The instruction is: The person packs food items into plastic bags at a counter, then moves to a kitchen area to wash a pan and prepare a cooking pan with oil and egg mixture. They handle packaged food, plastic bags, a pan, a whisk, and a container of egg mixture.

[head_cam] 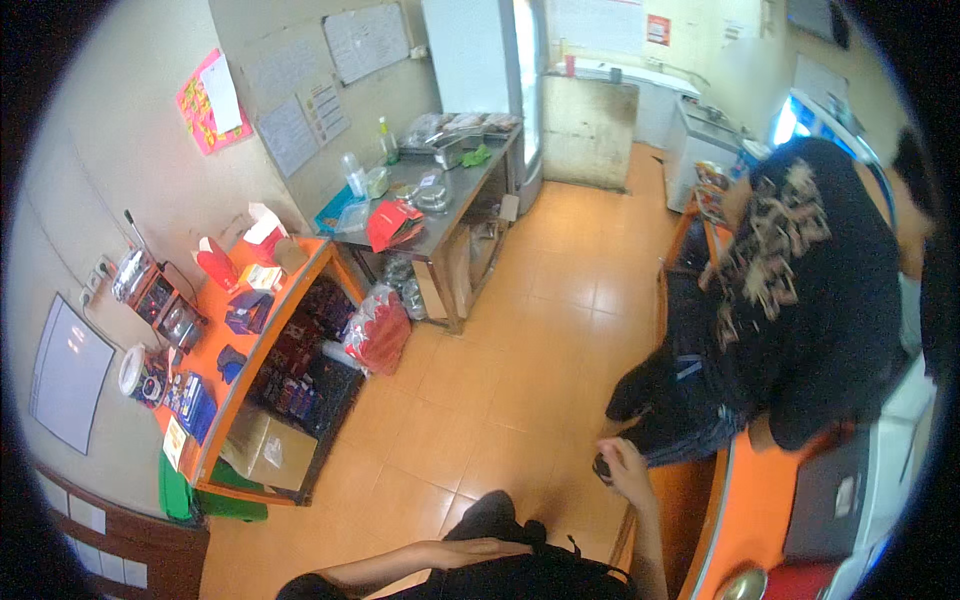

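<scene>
At the bottom middle, my left hand (pixel 480 551) lies flat against the front of my black clothing, its fingertips partly hidden by dark cloth. My right hand (pixel 624 466) is raised at the lower right, beside the orange counter, with its fingers curled around a small dark object (pixel 601 466) that is too blurred to name. Close behind that hand stands a person (pixel 817 300) in a black top with a pale pattern on it and dark trousers.
Along the left wall, an orange table (pixel 289 300) bears boxes and a small appliance. Beyond it are a metal table (pixel 480 180) with pans and a red plastic bag (pixel 379 330) on the floor. An orange counter (pixel 750 495) bounds the right side. A tiled floor runs between.
</scene>
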Tool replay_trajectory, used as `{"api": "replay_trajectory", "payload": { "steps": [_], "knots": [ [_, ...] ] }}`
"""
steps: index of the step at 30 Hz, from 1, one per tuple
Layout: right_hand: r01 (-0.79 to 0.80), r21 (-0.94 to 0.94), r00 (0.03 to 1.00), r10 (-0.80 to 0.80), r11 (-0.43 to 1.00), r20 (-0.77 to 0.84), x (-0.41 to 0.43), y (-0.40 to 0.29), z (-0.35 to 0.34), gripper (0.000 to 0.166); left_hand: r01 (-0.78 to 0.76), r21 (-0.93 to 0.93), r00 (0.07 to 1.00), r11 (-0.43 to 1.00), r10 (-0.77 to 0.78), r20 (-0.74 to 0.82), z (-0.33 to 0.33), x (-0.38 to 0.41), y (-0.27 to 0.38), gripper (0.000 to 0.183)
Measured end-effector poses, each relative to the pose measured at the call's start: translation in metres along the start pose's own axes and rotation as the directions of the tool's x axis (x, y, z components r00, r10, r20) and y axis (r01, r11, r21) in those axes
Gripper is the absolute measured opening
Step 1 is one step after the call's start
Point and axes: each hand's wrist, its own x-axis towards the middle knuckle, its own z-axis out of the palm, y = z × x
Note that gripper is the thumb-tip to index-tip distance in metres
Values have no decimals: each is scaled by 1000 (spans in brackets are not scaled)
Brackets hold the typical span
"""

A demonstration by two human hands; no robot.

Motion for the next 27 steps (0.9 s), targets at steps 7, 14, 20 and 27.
{"api": "replay_trajectory", "payload": {
  "steps": [7,14,20,27],
  "knots": [
    [155,79,951,-171,985,260,247,-42,47,27,-57,-36,996,998,54,-76,-197,68,17,53],
    [-116,-85,907,140,990,398,438,10,23,32,-20,-28,1000,999,20,23,-434,138,73,54],
    [-385,55,894,358,921,268,585,71,-45,34,61,-5,989,998,-60,135,-630,231,130,54],
    [-456,-87,884,463,885,69,848,192,-157,37,84,9,986,996,-84,143,-855,367,180,54]
  ]
}}
